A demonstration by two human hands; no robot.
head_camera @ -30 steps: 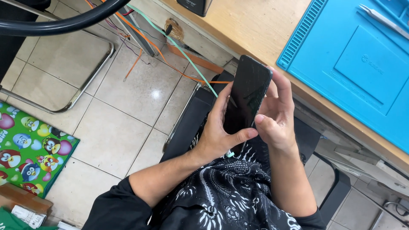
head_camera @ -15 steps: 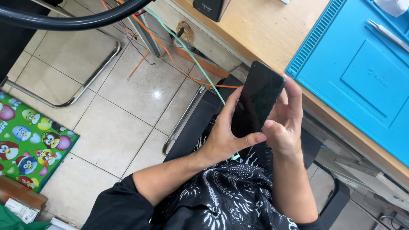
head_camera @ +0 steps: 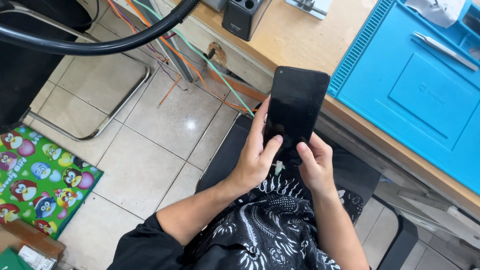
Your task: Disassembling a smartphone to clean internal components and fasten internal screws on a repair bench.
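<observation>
Phone (head_camera: 295,107) with a dark, blank screen is held up in both hands over the person's lap, just in front of the wooden table's edge (head_camera: 300,45), its top end pointing toward twelve o'clock and overlapping the table's front. The left hand (head_camera: 255,160) wraps the phone's lower left side, fingers running up behind its edge and the thumb laid across the glass near the bottom. The right hand (head_camera: 315,165) closes on the lower right corner from five o'clock, thumb on the screen beside the left thumb; its fingers are tucked behind the phone, so how far they curl is hard to tell. Something small and pale shows between the two hands under the phone's bottom end, too small to make out.

At two o'clock from the phone a blue work mat (head_camera: 415,95) lies on the table, with metal tweezers (head_camera: 442,44) on it near the far edge. At eleven o'clock a black block-shaped holder (head_camera: 245,17) stands on the table. A thick black hose (head_camera: 100,45) crosses the top left, above coloured wires (head_camera: 190,55) hanging over the tiled floor (head_camera: 150,135). A bright cartoon-print mat (head_camera: 40,180) lies at nine o'clock.
</observation>
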